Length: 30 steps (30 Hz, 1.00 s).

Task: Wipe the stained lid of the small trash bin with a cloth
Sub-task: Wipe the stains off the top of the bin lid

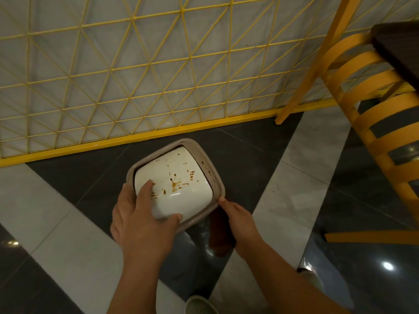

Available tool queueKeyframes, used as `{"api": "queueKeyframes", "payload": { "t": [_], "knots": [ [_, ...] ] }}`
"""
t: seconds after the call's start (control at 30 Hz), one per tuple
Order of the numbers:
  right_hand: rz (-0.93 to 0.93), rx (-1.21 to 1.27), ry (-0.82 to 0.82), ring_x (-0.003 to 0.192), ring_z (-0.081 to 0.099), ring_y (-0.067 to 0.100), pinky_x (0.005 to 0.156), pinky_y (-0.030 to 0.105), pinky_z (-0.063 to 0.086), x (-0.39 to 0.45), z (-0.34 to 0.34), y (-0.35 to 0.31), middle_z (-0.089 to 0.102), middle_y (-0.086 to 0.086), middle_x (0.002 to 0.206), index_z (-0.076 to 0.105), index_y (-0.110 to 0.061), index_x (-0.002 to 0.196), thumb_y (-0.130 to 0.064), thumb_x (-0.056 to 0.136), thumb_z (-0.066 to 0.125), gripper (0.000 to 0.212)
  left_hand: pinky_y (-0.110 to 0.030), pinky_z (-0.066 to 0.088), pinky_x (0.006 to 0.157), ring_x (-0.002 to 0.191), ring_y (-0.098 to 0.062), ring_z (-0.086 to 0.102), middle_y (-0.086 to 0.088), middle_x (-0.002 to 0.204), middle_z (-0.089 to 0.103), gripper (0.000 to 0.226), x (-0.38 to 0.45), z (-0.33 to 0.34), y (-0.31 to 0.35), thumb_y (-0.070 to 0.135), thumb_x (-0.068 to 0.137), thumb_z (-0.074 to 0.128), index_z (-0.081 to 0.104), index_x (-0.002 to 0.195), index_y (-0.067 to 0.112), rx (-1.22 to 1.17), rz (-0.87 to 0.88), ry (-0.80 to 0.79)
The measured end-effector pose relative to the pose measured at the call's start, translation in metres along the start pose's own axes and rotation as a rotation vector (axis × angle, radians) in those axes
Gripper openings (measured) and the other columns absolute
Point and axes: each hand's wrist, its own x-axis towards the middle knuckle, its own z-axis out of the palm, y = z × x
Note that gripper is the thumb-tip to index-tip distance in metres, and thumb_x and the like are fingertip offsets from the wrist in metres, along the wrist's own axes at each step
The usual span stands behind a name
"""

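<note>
A small trash bin (pixel 217 177) stood on the floor (pixel 45 200) of dark and pale polished tiles, close to a yellow wire-grid partition (pixel 136 75) that ran along the far side of the scene. Seen from above, the bin showed a beige rim framing a white swing lid (pixel 181 177), and the lid was spattered with brown-orange stains (pixel 175 183), thickest near its middle and trailing toward its left and far right edges. The left hand (pixel 140 218) lay spread wide on the near left corner of the lid, palm down, index finger reaching across the white surface toward the stains and thumb resting along the lid's near edge. The right hand (pixel 240 220) was at the bin's near right corner, its fingertips touching the beige rim; its fingers were curled narrowly, and a dark brown shape hung below it against the side of the bin, though it could not be told whether that was a cloth or whether the hand was gripping it. To the right stood a yellow slatted chair (pixel 374 132), with the corner of a dark worktop (pixel 399 46) above it at the far right. The toe of a pale shoe (pixel 199 304) showed at the near edge, between the two forearms.
</note>
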Motion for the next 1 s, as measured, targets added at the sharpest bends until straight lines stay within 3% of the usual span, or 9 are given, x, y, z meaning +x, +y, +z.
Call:
{"api": "queueKeyframes", "payload": {
  "t": [0.13,0.3,0.37,0.47,0.57,0.77,0.83,0.9,1.0],
  "knots": [
    [0.031,0.035,0.034,0.099,0.062,0.020,0.094,0.042,0.049,-0.015,0.002,0.033,0.067,0.001,0.108,0.063,-0.023,0.110,-0.047,0.084,0.063,0.036,-0.049,0.011,0.115,0.141,-0.027,0.010,-0.001,0.154,0.012,0.107,-0.007,-0.003,0.010,0.044,0.059,0.085,0.022,0.146,0.040,0.019,0.014,0.002],
    [-0.098,0.058,0.207,0.095,0.058,0.017,0.093,0.045,0.050,-0.022,-0.005,0.026,0.061,-0.002,0.107,0.058,-0.030,0.111,-0.038,0.091,0.056,0.021,-0.047,0.015,0.112,0.137,-0.027,0.020,-0.001,0.149,0.026,0.096,-0.012,0.004,0.013,0.048,0.061,0.083,0.034,0.142,0.038,0.040,0.055,0.029],
    [-0.265,-0.005,0.203,0.098,0.057,0.012,0.092,0.041,0.051,-0.030,-0.003,0.018,0.059,-0.008,0.109,0.057,-0.036,0.111,-0.033,0.094,0.053,0.018,-0.047,0.017,0.111,0.134,-0.027,0.023,0.000,0.146,0.030,0.091,-0.012,0.006,0.012,0.049,0.061,0.082,0.037,0.140,0.038,0.064,0.061,0.039],
    [-0.690,-0.320,0.148,0.102,0.054,-0.002,0.088,0.018,0.048,-0.042,0.002,0.003,0.055,-0.020,0.109,0.056,-0.042,0.107,-0.028,0.093,0.054,0.019,-0.046,0.017,0.111,0.134,-0.026,0.025,0.001,0.145,0.033,0.089,-0.013,0.007,0.014,0.051,0.062,0.081,0.038,0.139,0.039,0.100,0.052,0.062],
    [-0.920,-0.525,0.152,0.104,0.049,-0.008,0.087,0.009,0.044,-0.035,0.007,-0.016,0.050,-0.019,0.111,0.061,-0.035,0.112,-0.029,0.092,0.055,0.022,-0.045,0.016,0.110,0.134,-0.026,0.026,0.001,0.144,0.036,0.087,-0.013,0.007,0.017,0.051,0.064,0.080,0.039,0.140,0.037,0.121,0.052,0.083],
    [-0.860,-0.507,0.236,0.098,0.048,-0.016,0.084,0.000,0.039,-0.023,0.003,-0.002,0.049,-0.023,0.102,0.062,-0.030,0.112,-0.022,0.092,0.057,0.023,-0.046,0.015,0.111,0.134,-0.025,0.027,0.002,0.144,0.037,0.088,-0.015,0.008,0.016,0.054,0.064,0.078,0.037,0.140,0.039,0.163,0.033,0.068],
    [-0.855,-0.515,0.265,0.097,0.051,-0.012,0.088,0.008,0.044,-0.027,-0.003,0.014,0.052,-0.020,0.104,0.058,-0.034,0.111,-0.020,0.090,0.059,0.025,-0.045,0.015,0.110,0.133,-0.025,0.027,0.002,0.145,0.037,0.088,-0.015,0.007,0.018,0.054,0.064,0.078,0.036,0.140,0.039,0.159,0.026,0.069],
    [-0.899,-0.523,0.266,0.098,0.052,-0.009,0.090,0.014,0.047,-0.031,-0.005,0.018,0.052,-0.018,0.105,0.055,-0.036,0.109,-0.020,0.088,0.060,0.027,-0.045,0.015,0.111,0.134,-0.025,0.027,0.002,0.145,0.036,0.087,-0.014,0.007,0.019,0.054,0.065,0.077,0.036,0.140,0.039,0.159,0.029,0.070],
    [-1.042,-0.570,0.194,0.099,0.049,-0.013,0.086,0.005,0.042,-0.034,0.003,-0.004,0.050,-0.019,0.107,0.058,-0.036,0.114,-0.027,0.089,0.055,0.026,-0.045,0.015,0.111,0.133,-0.025,0.028,0.002,0.145,0.037,0.086,-0.013,0.008,0.019,0.053,0.066,0.076,0.037,0.141,0.038,0.168,0.030,0.077]
  ]
}}
